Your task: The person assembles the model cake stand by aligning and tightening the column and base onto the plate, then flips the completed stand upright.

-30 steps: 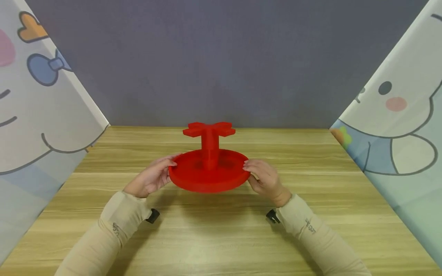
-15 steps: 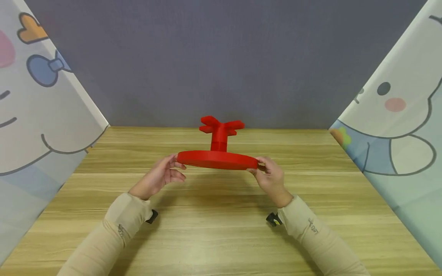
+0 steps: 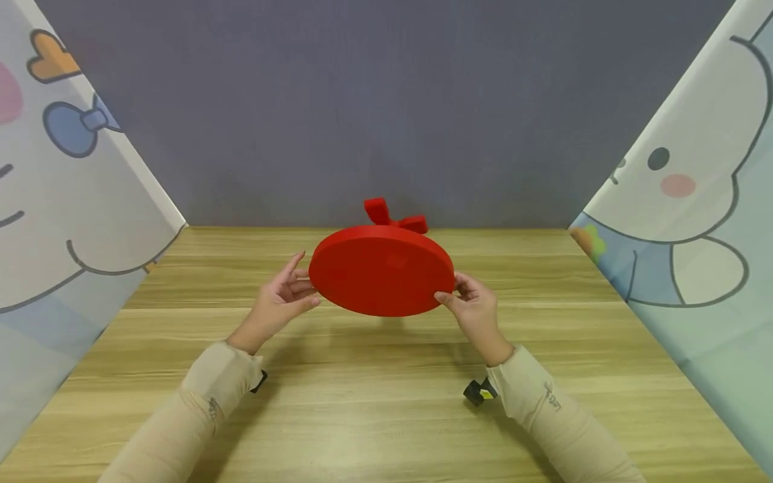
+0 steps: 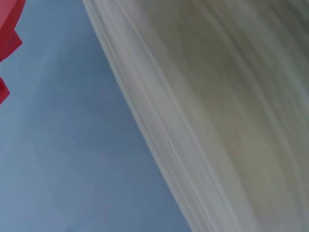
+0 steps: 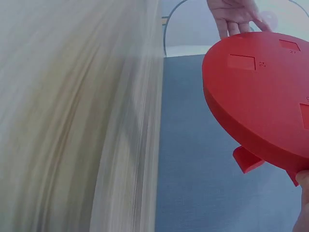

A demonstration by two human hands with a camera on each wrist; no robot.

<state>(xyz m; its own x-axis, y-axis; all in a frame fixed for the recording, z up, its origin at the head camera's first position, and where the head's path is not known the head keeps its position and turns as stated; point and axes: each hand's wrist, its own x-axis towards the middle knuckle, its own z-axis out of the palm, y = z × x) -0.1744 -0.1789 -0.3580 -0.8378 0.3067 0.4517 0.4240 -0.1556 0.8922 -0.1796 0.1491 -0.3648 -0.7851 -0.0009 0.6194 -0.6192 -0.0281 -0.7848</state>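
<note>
A red round stand [image 3: 382, 275] is held above the table, tipped so that its flat underside faces me. Over its far rim the flat arms [image 3: 377, 212] at the top of its post show; the post itself is hidden. In the right wrist view, the underside [image 5: 260, 92] has rectangular recesses with small marks. My right hand [image 3: 474, 310] pinches the right rim, thumb on the underside. At the left rim, my left hand [image 3: 279, 302] has its fingers spread and its thumb clear; some fingertips touch or nearly touch the edge. Only a sliver of the stand [image 4: 7, 24] enters the left wrist view.
The wooden table [image 3: 362, 416] lies beneath both hands. A grey panel [image 3: 374, 100] rises behind it. Panels with cartoon prints stand on the left [image 3: 78, 215] and right [image 3: 688, 268]. Each wrist wears a small black device, such as the right one [image 3: 477, 392].
The stand has tilted from showing its dish and post to showing its underside, its post swinging away from me. My left fingers have loosened from the rim; my right thumb has moved onto the underside.
</note>
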